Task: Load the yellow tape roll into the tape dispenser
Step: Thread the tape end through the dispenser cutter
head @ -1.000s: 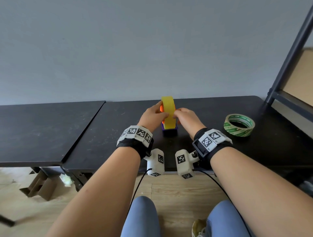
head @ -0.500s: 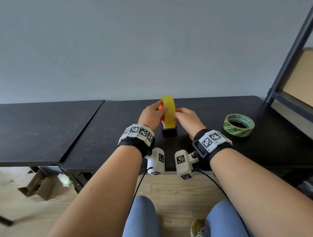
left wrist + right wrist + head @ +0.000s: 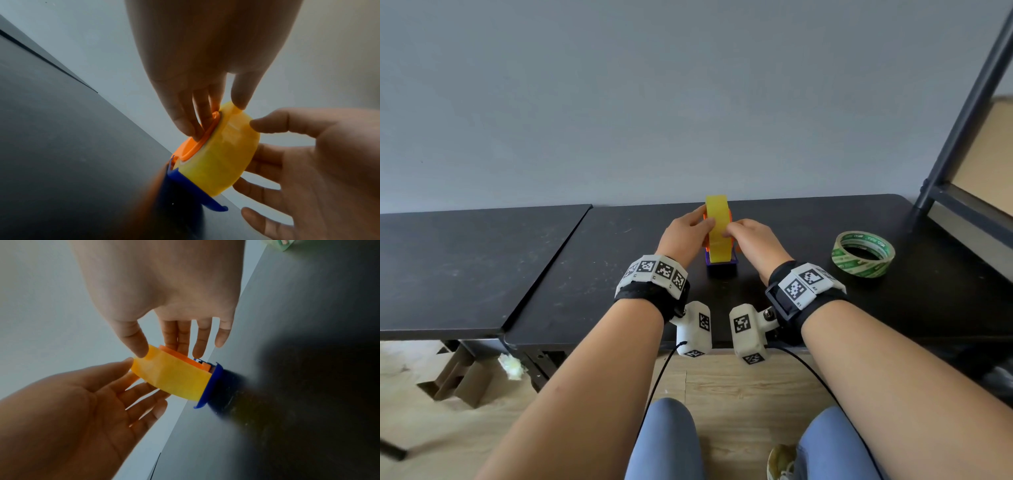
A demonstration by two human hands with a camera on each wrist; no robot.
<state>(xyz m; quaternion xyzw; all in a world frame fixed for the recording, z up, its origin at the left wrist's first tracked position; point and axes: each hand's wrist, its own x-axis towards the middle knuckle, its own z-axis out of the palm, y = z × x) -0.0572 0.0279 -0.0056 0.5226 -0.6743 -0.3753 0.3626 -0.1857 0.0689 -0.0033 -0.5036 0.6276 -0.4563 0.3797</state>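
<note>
The yellow tape roll (image 3: 718, 230) has sunk slightly lower onto the tape dispenser (image 3: 721, 266) near the table's (image 3: 774, 212) far edge; the left hand (image 3: 682, 236) and right hand (image 3: 754, 240) pinch it, so seating looks nearly done.

Plain workroom or home office: two black desks (image 3: 482, 267) pushed against a bare grey wall (image 3: 654, 102), wood-plank floor (image 3: 739, 387), dark metal shelving frame (image 3: 969, 113) at right corner, cardboard scraps (image 3: 458, 377) beneath the left desk.
</note>
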